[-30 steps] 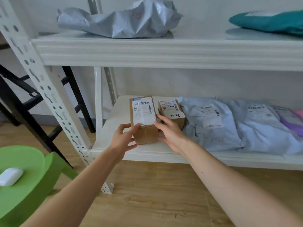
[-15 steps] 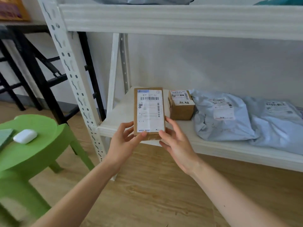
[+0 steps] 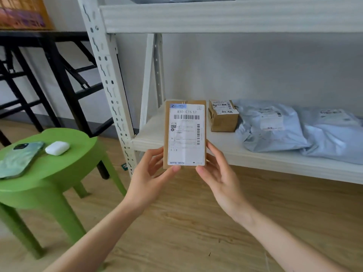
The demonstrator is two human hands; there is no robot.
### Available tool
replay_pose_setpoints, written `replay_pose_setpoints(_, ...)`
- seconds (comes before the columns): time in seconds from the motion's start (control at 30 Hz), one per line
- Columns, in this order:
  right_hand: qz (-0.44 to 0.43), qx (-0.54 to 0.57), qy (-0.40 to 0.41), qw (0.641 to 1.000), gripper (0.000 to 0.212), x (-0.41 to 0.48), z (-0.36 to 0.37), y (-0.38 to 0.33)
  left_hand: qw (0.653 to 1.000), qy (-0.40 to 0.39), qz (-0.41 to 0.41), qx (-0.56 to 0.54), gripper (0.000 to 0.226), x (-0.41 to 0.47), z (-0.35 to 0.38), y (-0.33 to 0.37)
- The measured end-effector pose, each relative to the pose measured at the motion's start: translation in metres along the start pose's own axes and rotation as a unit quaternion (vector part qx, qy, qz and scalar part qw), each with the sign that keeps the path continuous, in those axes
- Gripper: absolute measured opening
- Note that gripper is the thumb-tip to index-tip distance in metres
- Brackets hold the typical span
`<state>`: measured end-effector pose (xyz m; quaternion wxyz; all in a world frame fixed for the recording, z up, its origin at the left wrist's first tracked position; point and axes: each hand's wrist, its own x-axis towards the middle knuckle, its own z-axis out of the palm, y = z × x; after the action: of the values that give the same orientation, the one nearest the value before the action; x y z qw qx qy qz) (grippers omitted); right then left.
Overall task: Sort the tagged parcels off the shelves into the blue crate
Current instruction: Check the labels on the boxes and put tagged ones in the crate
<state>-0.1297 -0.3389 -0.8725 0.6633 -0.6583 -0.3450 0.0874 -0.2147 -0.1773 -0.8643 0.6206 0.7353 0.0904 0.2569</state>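
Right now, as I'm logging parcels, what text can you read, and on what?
"830- C15 12": top of the white label on the cardboard box held by the left hand and right hand.
"石市": same label, left side.
Labels on the small box and grey mailers: too blurred to read.
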Motion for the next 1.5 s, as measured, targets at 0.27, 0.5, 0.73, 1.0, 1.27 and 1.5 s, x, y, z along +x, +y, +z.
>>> replay_pose_setpoints(0.27, -0.003, -0.024, 0.007, 1.0, 0.061, 0.012, 0.007, -0.004, 1.0, 0.006, 0.005, -0.009, 0.052, 0.012, -0.009, 0.0)
replay_pose_setpoints(0.5, 0.03, -0.026, 0.025, 0.999, 0.054, 0.067, 0.018, -0.002, 1.0, 0.006, -0.017, -0.004, 0.056, 0.061, -0.019, 0.004)
replay_pose_setpoints(0.73, 0.107, -0.045, 0.034, 0.993, 0.058, 0.152, 0.03, 0.005, 0.989, 0.068, -0.128, -0.027, 0.056, 0.141, -0.027, -0.007)
replay_pose_setpoints(1.0, 0.204, -0.046, 0.054, 0.976, 0.058, 0.22, 0.031, 0.028, 0.975, 0.072, -0.207, -0.038, 0.046, 0.204, -0.024, -0.019)
replay_pose_setpoints(1.27, 0.265, -0.028, 0.066, 0.962, 0.051, 0.25, 0.03, 0.025, 0.964, 0.107, -0.241, -0.023, 0.052, 0.231, -0.01, -0.019)
replay_pose_setpoints(1.5, 0.192, -0.121, 0.069, 0.972, 0.045, 0.255, -0.012, 0.013, 0.962, 0.226, -0.079, 0.129, 0.057, 0.224, 0.014, 0.0)
